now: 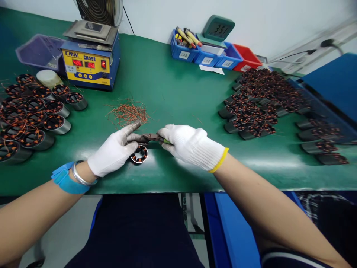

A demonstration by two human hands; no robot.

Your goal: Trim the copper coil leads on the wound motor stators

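Observation:
My left hand, in a white glove, holds a small round stator with copper windings against the green mat, its forefinger stretched out. My right hand, also gloved, is closed on the handles of small cutting pliers, whose jaws point left toward the left hand's fingers, just above the stator.
Cut copper wire ends lie heaped behind the hands. Several wound stators stand at the left and more at the right. A blue and yellow solder pot sits back left, coloured bins at the back. The table edge is near me.

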